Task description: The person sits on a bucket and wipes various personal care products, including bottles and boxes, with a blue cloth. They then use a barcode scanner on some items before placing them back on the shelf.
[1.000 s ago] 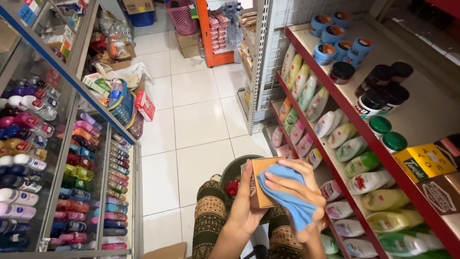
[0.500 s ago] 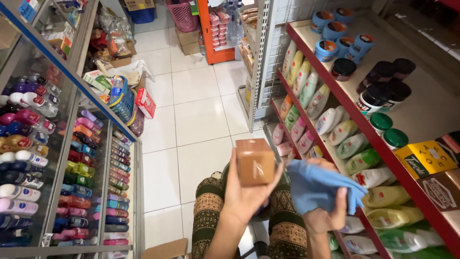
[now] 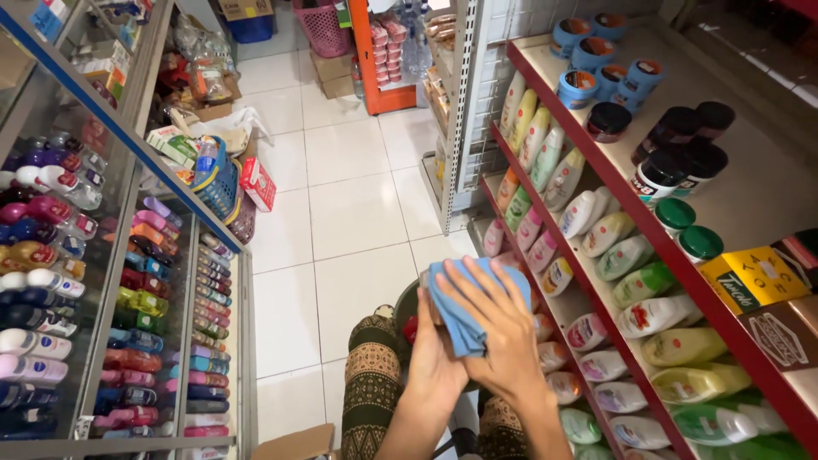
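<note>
The right hand (image 3: 503, 341) has brought the blue cloth (image 3: 464, 311) back over the small brown box (image 3: 426, 290), which stood uncovered half a second ago; its fingers press the cloth flat against it. The left hand (image 3: 434, 358) grips the box from below, so wiping has resumed. Beyond, lotion bottles (image 3: 596, 255) line the shelf (image 3: 750, 204), over a white tiled floor (image 3: 349, 213).

On the right-hand shelves, blue tubs (image 3: 588, 51) with orange lids stand at the far top, dark-lidded jars (image 3: 682, 149) nearer, then green-lidded jars (image 3: 688, 228) and a yellow carton (image 3: 751, 277). Rows of white, green and yellow bottles (image 3: 596, 247) fill the lower tiers. A red-and-white packet (image 3: 257, 183) leans by a blue basket on the floor; multicoloured roll-on bottles (image 3: 51, 255) crowd the left glass cabinet.
</note>
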